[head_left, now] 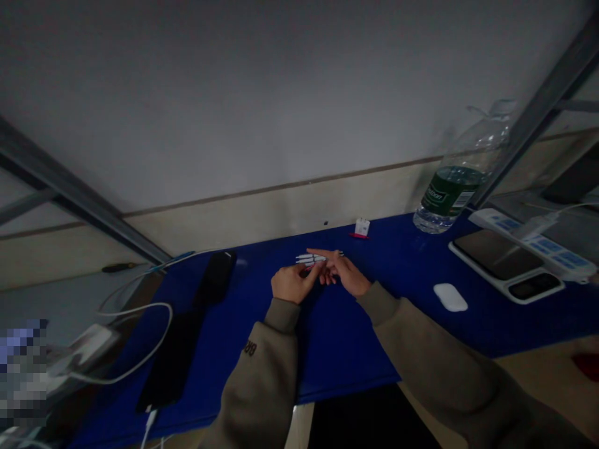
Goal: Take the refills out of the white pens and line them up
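item: white pen-like sticks (309,258), several side by side, long axis running left-right near the far edge of the blue bench (341,343) | left hand (294,284): closed on their left part | right hand (339,274): index finger (322,255) lying across them, grip unclear | water bottle (452,192): green label unreadable

Bottle label (449,192) blurred, nothing legible
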The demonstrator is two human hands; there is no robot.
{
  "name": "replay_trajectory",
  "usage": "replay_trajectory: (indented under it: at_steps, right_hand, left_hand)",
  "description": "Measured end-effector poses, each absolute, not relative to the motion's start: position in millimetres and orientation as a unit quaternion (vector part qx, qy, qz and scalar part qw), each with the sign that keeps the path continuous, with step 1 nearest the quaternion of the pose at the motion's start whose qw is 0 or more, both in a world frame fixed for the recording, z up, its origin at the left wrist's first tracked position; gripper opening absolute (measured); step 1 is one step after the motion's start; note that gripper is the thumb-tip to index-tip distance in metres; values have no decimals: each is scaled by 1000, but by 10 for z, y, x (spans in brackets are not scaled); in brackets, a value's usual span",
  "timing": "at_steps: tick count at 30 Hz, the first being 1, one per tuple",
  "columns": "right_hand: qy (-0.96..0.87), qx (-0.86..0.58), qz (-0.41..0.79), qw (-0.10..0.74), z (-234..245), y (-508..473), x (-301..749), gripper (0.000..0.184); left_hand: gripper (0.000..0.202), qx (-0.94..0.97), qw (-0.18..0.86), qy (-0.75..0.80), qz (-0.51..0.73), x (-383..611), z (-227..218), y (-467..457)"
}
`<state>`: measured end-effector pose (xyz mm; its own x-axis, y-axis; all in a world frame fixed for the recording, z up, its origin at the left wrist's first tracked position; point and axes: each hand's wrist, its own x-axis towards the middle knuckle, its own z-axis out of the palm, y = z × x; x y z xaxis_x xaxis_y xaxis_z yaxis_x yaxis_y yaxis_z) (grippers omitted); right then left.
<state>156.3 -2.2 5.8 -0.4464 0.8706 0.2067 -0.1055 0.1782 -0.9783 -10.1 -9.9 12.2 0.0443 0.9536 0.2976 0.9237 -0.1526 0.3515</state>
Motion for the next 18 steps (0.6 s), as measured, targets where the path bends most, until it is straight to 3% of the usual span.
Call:
replay_trajectory:
  at_steps: [2, 6, 8, 13, 18]
  right_hand:
    - [-633, -386, 469, 481, 9, 63, 1661, 69]
    - [-614, -568, 236, 495, -165, 276, 1946, 42]
    - [-621, -618, 176, 448, -243, 352, 2078, 36]
    - [-661, -712, 58, 228, -307, 400, 2190, 47]
    - [-667, -723, 23, 177, -306, 401, 2162, 47]
  left_hand:
    - [53, 706, 34, 664, 242, -113, 125, -90]
    - [58, 689, 41, 681, 244, -129, 146, -80]
    - [61, 687, 48, 689, 225, -120, 172, -86]
    - [73, 690, 44, 709, 140, -68, 233, -109]
    - [79, 694, 28, 710, 114, -50, 241, -114]
